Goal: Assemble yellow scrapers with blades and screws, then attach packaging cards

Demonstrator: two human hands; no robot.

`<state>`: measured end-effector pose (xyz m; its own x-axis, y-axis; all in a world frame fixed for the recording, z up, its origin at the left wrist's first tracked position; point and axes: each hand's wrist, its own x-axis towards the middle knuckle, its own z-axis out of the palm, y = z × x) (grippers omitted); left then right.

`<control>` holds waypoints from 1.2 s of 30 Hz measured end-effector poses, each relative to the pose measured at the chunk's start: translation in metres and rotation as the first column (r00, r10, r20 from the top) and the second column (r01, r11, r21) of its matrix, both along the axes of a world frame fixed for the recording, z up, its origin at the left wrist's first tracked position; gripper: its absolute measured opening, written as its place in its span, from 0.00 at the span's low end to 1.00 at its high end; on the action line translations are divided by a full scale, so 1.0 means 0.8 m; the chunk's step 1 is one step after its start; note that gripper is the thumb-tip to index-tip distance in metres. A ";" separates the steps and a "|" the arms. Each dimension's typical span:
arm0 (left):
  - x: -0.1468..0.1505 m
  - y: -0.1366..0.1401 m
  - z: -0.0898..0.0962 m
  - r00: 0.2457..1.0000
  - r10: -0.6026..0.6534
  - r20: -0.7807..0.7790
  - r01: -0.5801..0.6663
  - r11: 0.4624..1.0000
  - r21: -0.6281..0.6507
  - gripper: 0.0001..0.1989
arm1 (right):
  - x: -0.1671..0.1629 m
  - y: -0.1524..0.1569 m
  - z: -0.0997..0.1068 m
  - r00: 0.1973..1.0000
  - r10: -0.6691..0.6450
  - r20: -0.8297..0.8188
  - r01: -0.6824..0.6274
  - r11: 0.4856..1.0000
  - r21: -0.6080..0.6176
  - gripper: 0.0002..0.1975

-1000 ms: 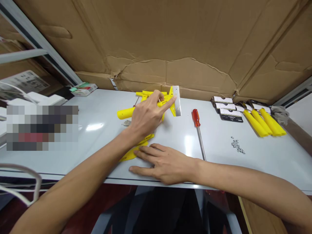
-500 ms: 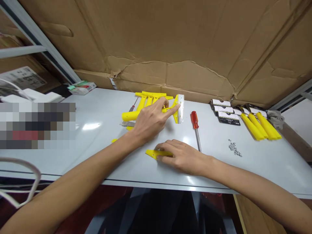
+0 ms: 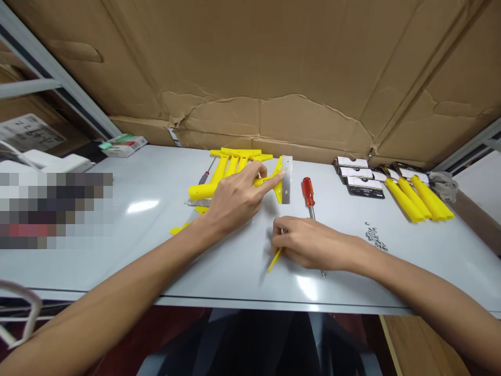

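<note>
My left hand (image 3: pixel 237 193) is closed around a yellow-handled scraper (image 3: pixel 201 191), its index finger stretched along the head toward the metal blade (image 3: pixel 287 180). In my right hand (image 3: pixel 301 240) is a thin flat yellow plastic strip (image 3: pixel 275 259), pinched between the fingers and turned nearly edge-on, one end pointing down toward the table. The red-handled screwdriver (image 3: pixel 308 192) lies just behind my right hand, which covers part of its shaft. Several more yellow scraper handles (image 3: pixel 231 163) lie behind my left hand. Yellow pieces (image 3: pixel 180 228) lie beside my left forearm.
Small screws (image 3: pixel 376 238) lie in a pile to the right. Beyond them are black-and-white packages (image 3: pixel 365 187) and yellow handles (image 3: pixel 426 198). A smaller screwdriver (image 3: pixel 205 173) lies at the back left. Cardboard (image 3: pixel 219 120) stands along the table's rear edge.
My right hand has moved right and lifted the yellow strip, turning it from lying flat to nearly edge-on. My left hand keeps its hold on the scraper. The view has shifted slightly.
</note>
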<state>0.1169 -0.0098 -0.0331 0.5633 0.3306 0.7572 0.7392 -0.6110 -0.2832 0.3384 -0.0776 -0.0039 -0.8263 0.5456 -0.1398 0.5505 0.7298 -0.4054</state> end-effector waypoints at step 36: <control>0.007 -0.016 0.008 0.999 -0.043 -0.004 0.043 0.999 0.021 0.30 | 0.035 0.050 0.032 0.464 -0.709 -0.531 0.584 0.696 -0.418 0.18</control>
<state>0.1221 -0.0225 -0.0266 0.5792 0.2897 0.7620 0.7115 -0.6359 -0.2990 0.3662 -0.0378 0.0217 -0.1580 0.9816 0.1074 0.4121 0.1643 -0.8962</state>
